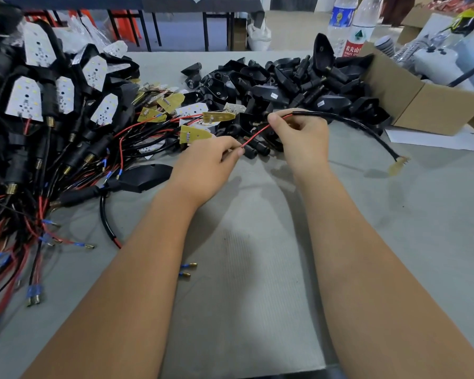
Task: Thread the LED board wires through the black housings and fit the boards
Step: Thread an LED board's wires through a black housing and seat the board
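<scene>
Both hands are raised just above the grey surface (257, 269) near frame centre. The left hand (205, 166) is curled, and the free end of a red wire (257, 134) is pinched between its thumb and forefinger. The right hand (303, 138), at 2 o'clock from the left, is also curled; the same wire is pinched at the point where it enters a black sleeve (348, 121). The red wire is stretched taut between the two hands.

From the right hand the black sleeve arcs toward 4 o'clock and ends at a small yellow board (397, 165), which hangs just above the surface.

A heap of loose black housings (279, 83) is located at 12 o'clock from the hands, extending to a cardboard box (411, 105) at 2 o'clock. Loose yellow boards (195, 132) with red and black leads are found at 11 o'clock, just beyond the left hand. A large pile of housings already fitted with white boards (25, 99) is stacked at 10 o'clock, with trailing wires spread toward 8 o'clock. Two plastic bottles (350, 23) stand at 1 o'clock behind the housings. Two loose brass terminals (188, 270) lie beside the left forearm.
</scene>
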